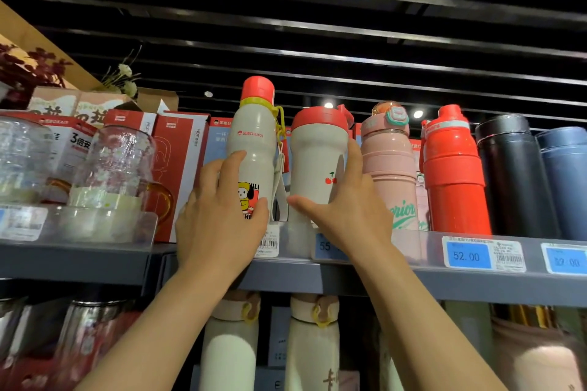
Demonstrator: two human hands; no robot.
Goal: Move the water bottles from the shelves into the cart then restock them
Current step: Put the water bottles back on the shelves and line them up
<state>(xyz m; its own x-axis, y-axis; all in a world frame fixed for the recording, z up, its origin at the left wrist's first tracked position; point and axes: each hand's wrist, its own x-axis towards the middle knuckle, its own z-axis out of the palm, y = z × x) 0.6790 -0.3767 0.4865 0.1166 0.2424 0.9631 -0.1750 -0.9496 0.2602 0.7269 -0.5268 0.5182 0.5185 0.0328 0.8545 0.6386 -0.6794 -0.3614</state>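
Nearest the lens, two bare forearms reaching up to a grey metal top shelf [381, 276]. Left hand [219, 219] wrapped round the lower body of a tall cream bottle with red cap, yellow collar ring and cartoon print [254, 149], thumb across the print, fingers curled behind the left side. Right hand [346, 209] clasping a shorter cream tumbler with red lid and small cherry print [317, 155], thumb across the front low down, fingers curled round the right side. Both bottles upright at the shelf front, just beside each other, a grey strap hanging between them. To the right along the same shelf, upright: pink bottle with green script [390, 174], red plastic bottle [454, 174], black flask [511, 174], blue flask [565, 178]. Blue price label reading 52.00 [467, 255] on the shelf edge below the red bottle. To the left, clear glass jugs [114, 165] in front of red and white boxes [178, 168]. On the lower shelf, more cream bottles with yellow loops [232, 346], partly hidden by the arms
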